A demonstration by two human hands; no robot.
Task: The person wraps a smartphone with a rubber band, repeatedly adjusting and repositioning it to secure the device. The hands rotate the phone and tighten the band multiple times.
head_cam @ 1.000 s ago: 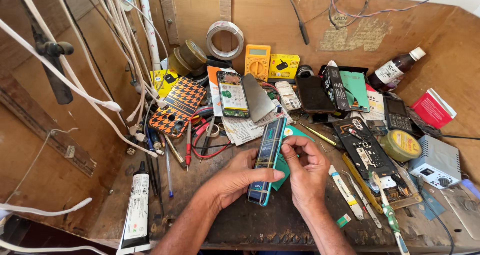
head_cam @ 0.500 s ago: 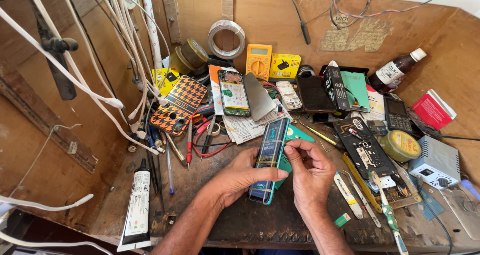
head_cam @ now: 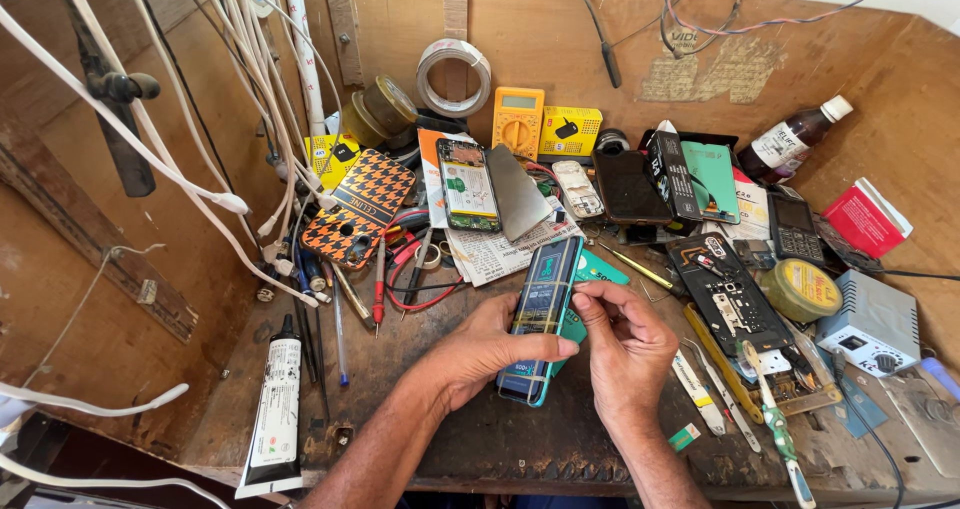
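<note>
Teal-edged, glossy and rectangular, the phone sits banded with elastic loops above the scarred wooden bench. Left hand grips its long edge; right hand pinches the opposite side. Yellow box stands behind; white tube lies left.

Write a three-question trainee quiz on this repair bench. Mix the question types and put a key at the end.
1. True or false: both hands are on the teal phone bound with rubber bands.
2. Which stands against the back wall, left of the yellow box?
A. a yellow multimeter
B. a kettle
C. a laptop
3. Fill in: the black and white tube lies near the bench's front ____ corner.

Key
1. True: the left hand cradles it from below, and the right hand has its fingertips at the phone's right edge.
2. A
3. left
</note>
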